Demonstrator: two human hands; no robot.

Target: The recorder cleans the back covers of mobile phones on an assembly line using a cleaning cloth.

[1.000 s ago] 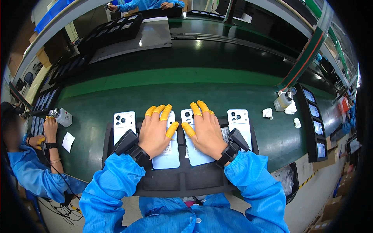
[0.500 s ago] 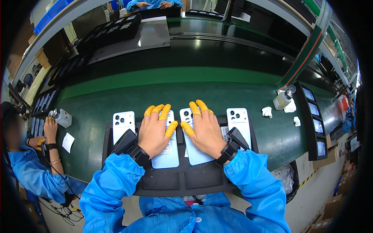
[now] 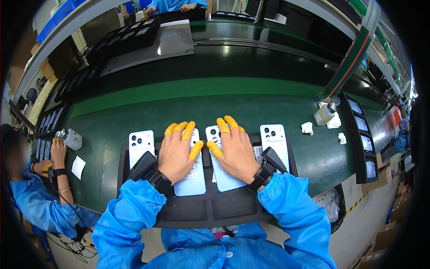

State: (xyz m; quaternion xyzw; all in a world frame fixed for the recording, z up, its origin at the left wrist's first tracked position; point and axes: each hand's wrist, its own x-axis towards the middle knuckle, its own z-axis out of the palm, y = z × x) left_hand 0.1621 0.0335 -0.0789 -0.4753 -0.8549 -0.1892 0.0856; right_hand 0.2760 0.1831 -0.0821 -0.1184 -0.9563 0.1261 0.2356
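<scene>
L hand [image 3: 174, 158], R hand [image 3: 239, 157] spread atop phones [image 3: 190, 184]; grn bench [image 3: 148, 112], co-worker [image 3: 40, 204] L side.

Before me, a tray [image 3: 188, 214] is lying at the counter's [image 3: 107, 112] near edge; four phones [image 3: 191, 184] are lining the tray's far edge, a bottle [image 3: 322, 116] standing farther right.

Open green bench [image 3: 197, 96] at twelve o'clock, I've got a wide lane past my left hand [image 3: 176, 157] and right hand [image 3: 238, 157], tight slot between the two, leftmost phone [image 3: 141, 148] blocking nine, rightmost phone [image 3: 274, 140] blocking three, bottle [image 3: 321, 117] and slanted post [image 3: 350, 65] crowding two
</scene>
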